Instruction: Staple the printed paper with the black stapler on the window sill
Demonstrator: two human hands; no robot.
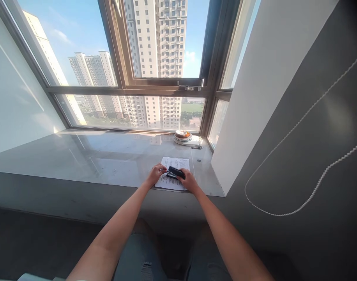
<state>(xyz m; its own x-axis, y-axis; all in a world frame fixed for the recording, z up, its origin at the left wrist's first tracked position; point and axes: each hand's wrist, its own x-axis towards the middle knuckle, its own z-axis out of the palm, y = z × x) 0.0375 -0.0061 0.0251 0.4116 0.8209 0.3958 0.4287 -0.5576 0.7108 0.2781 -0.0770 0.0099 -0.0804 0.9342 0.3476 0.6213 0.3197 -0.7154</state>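
Observation:
A black stapler (176, 171) is over the printed sheets of paper (174, 160) on the window sill, its top raised apart from its base. My right hand (188, 181) is closed around the stapler's right end. At its left end, my left hand (156, 174) has thumb and fingers pinched together. Something small and metallic shows at those fingertips, too small to name. The paper lies near the sill's front edge, partly covered by both hands and the stapler.
Stacked plates (186, 138) stand at the back right of the sill (114, 156), by the window. In front of them lie a small dark tangled item (197, 147) and a little grey piece (198, 160). A beaded blind cord (283, 214) hangs at the right.

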